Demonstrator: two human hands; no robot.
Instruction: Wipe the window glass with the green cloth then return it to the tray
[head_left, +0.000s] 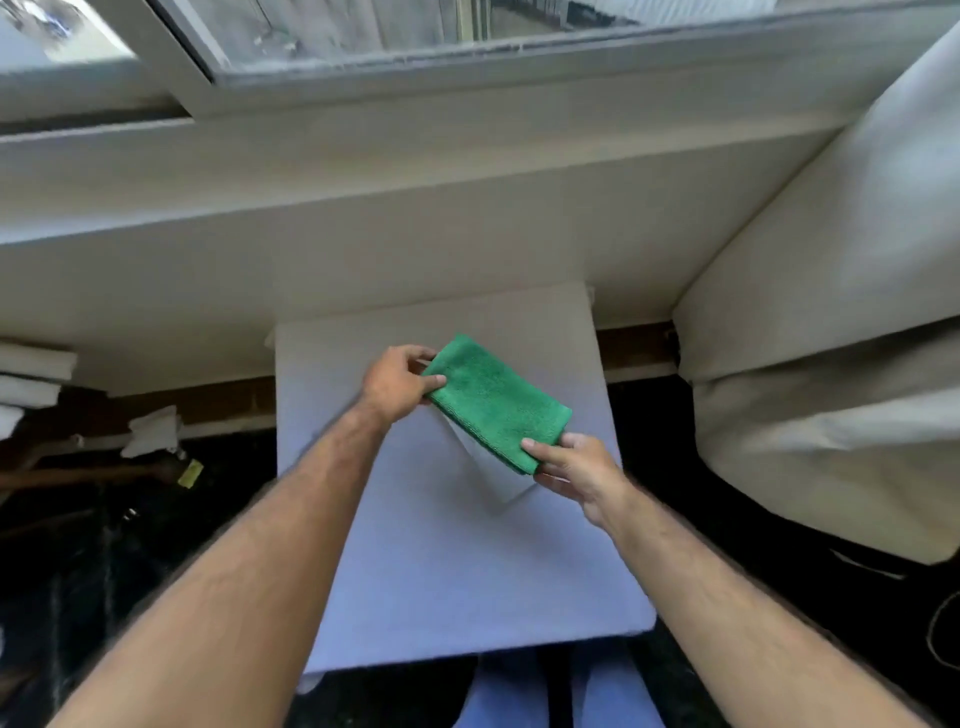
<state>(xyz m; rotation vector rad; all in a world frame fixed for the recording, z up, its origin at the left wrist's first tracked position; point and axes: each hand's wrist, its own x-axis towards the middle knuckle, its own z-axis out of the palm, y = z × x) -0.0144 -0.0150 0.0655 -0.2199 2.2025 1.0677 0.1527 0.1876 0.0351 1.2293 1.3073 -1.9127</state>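
Note:
A folded green cloth (493, 402) is held between both hands above a small white table (415, 571). My left hand (397, 384) pinches its far left end. My right hand (576, 470) pinches its near right end. Under the cloth lies a white tray (498, 480), only one corner of it showing. The window glass (415, 26) runs along the top of the view, behind a white frame.
A wide white sill (363, 208) lies between the table and the window. A cream curtain (831, 312) hangs at the right. At the left are stacked white items (31, 374) and clutter on a dark floor (104, 545). My legs show below the table.

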